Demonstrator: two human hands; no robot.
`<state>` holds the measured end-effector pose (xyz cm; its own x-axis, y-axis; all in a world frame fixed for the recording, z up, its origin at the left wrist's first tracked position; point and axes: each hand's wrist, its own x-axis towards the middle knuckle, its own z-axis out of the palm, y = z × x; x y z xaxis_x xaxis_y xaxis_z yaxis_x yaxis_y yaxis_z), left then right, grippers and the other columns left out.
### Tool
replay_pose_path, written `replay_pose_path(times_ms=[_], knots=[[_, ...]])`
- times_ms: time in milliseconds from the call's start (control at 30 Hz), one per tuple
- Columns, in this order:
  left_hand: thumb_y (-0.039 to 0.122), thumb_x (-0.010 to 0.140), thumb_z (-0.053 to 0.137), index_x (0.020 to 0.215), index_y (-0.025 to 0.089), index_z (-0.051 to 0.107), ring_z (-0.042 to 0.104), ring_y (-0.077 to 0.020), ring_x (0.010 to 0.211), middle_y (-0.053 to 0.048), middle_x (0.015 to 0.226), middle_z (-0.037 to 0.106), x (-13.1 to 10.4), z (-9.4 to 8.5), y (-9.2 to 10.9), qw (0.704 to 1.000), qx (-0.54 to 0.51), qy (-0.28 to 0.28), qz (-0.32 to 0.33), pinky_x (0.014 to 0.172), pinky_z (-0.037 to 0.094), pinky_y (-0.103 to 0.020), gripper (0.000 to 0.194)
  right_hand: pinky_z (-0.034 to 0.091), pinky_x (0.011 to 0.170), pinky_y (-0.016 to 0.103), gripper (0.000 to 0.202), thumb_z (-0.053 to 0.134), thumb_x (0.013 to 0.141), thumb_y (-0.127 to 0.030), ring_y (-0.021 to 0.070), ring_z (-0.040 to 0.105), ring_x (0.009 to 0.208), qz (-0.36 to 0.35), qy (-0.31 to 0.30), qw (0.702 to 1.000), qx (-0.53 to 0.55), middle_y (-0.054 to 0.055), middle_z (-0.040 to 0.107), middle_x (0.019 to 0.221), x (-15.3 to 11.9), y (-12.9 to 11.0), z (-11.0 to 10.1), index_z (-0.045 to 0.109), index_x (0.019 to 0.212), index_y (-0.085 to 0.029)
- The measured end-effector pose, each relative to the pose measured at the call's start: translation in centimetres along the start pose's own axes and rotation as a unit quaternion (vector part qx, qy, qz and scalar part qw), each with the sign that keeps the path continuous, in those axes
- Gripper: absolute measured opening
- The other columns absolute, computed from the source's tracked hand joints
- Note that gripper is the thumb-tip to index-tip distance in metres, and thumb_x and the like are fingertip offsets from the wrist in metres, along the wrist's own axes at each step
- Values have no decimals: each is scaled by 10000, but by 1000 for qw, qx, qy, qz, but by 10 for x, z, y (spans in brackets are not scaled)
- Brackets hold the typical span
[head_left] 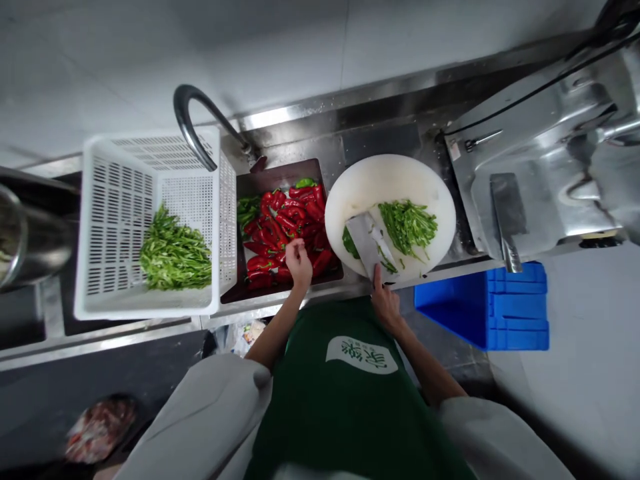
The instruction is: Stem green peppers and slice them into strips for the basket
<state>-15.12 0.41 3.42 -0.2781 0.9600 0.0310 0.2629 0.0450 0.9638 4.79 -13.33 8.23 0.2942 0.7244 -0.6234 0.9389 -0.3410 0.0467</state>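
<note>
The white basket [227, 233] held a heap of sliced green peppers [175, 257] on its floor. To its right, the sink basin [280, 175] contained whole red peppers [287, 223], with a few green ones at its edges. The right hand [386, 303] gripped a cleaver [367, 240], blade over the round white board [385, 170]. The left hand [299, 261], fingers curled, hovered above the red peppers; whether it pinched anything, I couldn't tell.

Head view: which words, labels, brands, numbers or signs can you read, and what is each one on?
No text reads surely enough to quote.
Apron: large characters and a smaller row on its white patch, too blurred and distorted to read.
Pale sticker, by the right-hand basin: too small to read.
Cleaver, blue crate: no text visible.
</note>
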Motion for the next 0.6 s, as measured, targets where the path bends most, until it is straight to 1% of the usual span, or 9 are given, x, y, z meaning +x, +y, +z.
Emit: replay_pose_path(times_ms=[100,200,300,333,400,467,500,567,600], knots=[[435,959,473,927,184,633,612,-168,830,-64,895,641,-4,17,1,996,28,-88,-4,784,492,-280,299,515,788,370,783,431,929,-186,278,710,840,-16,-3,1000,27,166,727,947,2,6,-6,6,1584,-133],[382,938,522,842,182,648,591,-196,840,-75,851,626,-3,47,12,981,110,-159,25,820,467,-313,255,520,829,381,799,484,870,-173,279,703,891,-50,16,990,129,145,737,994,3,25,-21,131,1586,-163],[385,859,651,922,167,657,552,-262,985,-124,976,614,-4,80,26,953,230,-192,38,905,422,-377,228,514,893,330,768,500,786,-162,240,674,992,-106,79,950,283,118,726,1074,2,49,-40,333,1535,-140],[385,827,690,965,162,649,529,-287,1037,-143,1044,600,-5,89,31,944,263,-194,32,918,410,-396,265,524,869,305,761,496,768,-172,218,676,955,-116,93,933,329,99,732,1028,2,56,-46,371,1517,-126],[343,775,745,1007,163,621,493,-318,1099,-160,1132,569,-7,104,37,934,300,-192,6,915,400,-414,319,550,707,269,773,482,752,-207,176,667,719,-111,85,906,401,37,718,797,1,66,-57,375,1510,-105],[249,751,752,980,177,594,504,-299,1076,-130,1090,583,-5,110,40,940,275,-201,-22,891,411,-394,288,499,512,237,816,478,737,-235,137,546,457,-89,47,886,452,-53,593,547,2,74,-68,332,1526,-91],[205,749,740,952,184,580,527,-271,1027,-99,1023,598,-3,109,41,947,239,-211,-33,871,423,-373,259,461,453,226,835,479,726,-242,124,482,385,-81,29,877,473,-86,522,474,3,76,-72,316,1530,-83],[163,750,714,898,190,557,564,-208,897,-33,882,604,5,102,42,965,132,-224,-44,828,449,-327,218,419,407,218,859,484,705,-247,116,425,335,-79,4,862,502,-115,443,411,7,81,-79,312,1526,-65],[167,745,713,891,190,552,575,-184,850,-12,848,605,11,97,43,973,73,-216,-44,814,461,-312,219,415,402,219,863,487,697,-249,117,423,332,-83,-6,856,510,-117,434,403,10,84,-81,319,1521,-56]])
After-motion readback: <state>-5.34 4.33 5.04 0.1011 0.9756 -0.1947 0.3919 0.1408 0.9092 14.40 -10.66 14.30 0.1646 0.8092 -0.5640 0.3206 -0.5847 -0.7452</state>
